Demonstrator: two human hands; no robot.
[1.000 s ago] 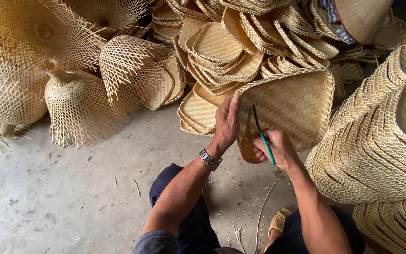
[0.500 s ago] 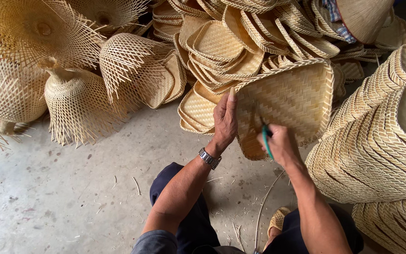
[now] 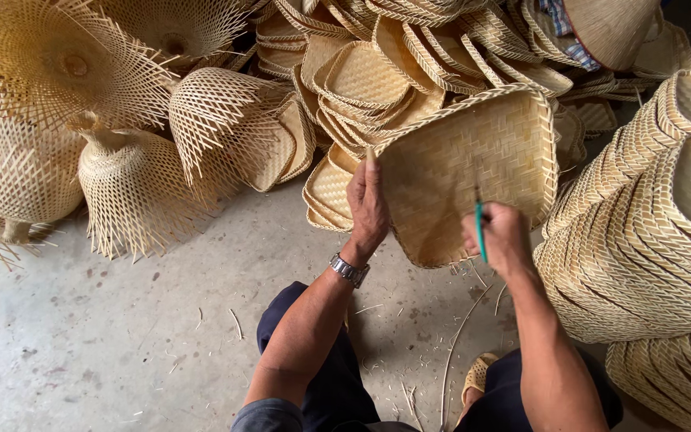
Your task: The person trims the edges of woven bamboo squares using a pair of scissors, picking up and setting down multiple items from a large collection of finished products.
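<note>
A square woven bamboo tray (image 3: 473, 160) is held up in front of me, its inner face toward the camera. My left hand (image 3: 367, 206) grips the tray's left rim, a metal watch on its wrist. My right hand (image 3: 499, 238) is closed around a thin green-handled tool (image 3: 479, 224) whose tip points up against the tray's woven face near the lower middle. My legs in dark trousers show below, above a concrete floor.
A heap of finished woven trays (image 3: 409, 56) lies behind. Tall stacks of rimmed baskets (image 3: 649, 240) stand close on the right. Open-weave bamboo frames (image 3: 129, 184) with loose splayed ends crowd the left. Bamboo slivers (image 3: 457, 344) litter the concrete floor (image 3: 105, 344).
The tray has been tilted up so its inner face shows more fully. My right hand with the green tool has shifted toward the tray's lower middle.
</note>
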